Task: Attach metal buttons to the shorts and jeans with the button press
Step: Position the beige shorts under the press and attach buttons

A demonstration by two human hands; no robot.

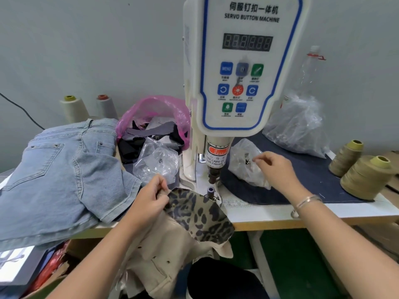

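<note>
The white servo button press [241, 67] stands at the table's middle, its dark punch [213, 173] above the lower die [210, 190]. A beige garment with a leopard-print waistband flap [198, 214] lies just in front of the die, a metal button showing on the flap. My left hand [149, 199] pinches the flap's left edge. My right hand [276, 169] reaches into a small clear bag of metal buttons [244, 167] right of the press, fingertips pinched together; what they hold is too small to tell. Light blue denim jeans [58, 180] are piled at the left.
A second clear bag [155, 162] lies left of the press, and behind it sits a pink bag of fabric scraps [153, 124]. Thread cones stand at the back left [73, 108] and at the right [364, 178]. A large clear bag [298, 124] rests on dark denim cloth [302, 175].
</note>
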